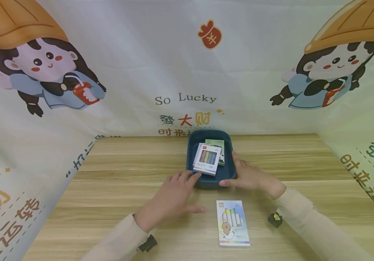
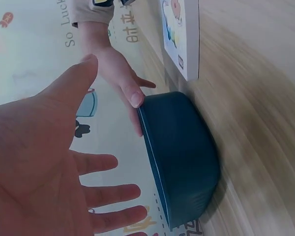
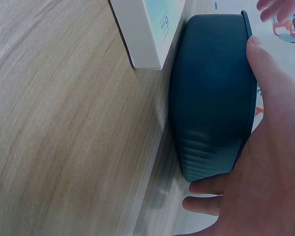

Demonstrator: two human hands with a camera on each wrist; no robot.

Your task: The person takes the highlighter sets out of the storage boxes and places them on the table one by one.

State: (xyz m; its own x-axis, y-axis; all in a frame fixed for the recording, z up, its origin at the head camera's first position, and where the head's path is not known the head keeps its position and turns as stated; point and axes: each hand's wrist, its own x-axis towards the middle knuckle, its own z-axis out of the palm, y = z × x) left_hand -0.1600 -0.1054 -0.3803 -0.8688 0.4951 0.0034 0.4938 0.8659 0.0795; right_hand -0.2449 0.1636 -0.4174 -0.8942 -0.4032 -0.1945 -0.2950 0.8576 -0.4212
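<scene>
A dark blue plastic bin [image 1: 209, 185] stands on the table near the back wall. Inside it lie a white box [image 1: 207, 159] with colored sticks in its window, part of another white box beneath it, and a green box [image 1: 218, 142] with a black-and-white picture. My right hand [image 1: 250, 176] touches the bin's right near corner, its thumb at the rim [image 3: 251, 64] and its fingers straight along the side. My left hand [image 1: 170, 199] is spread beside the near left corner; the left wrist view shows its palm apart from the bin. Nearer me lies a marker box [image 1: 233, 223].
The wood-grain table [image 1: 125, 174] is enclosed at the back and sides by a white printed cloth [image 1: 134, 54] with cartoon figures and lettering. The bin's far end is close to the back cloth. The marker box lies between my forearms.
</scene>
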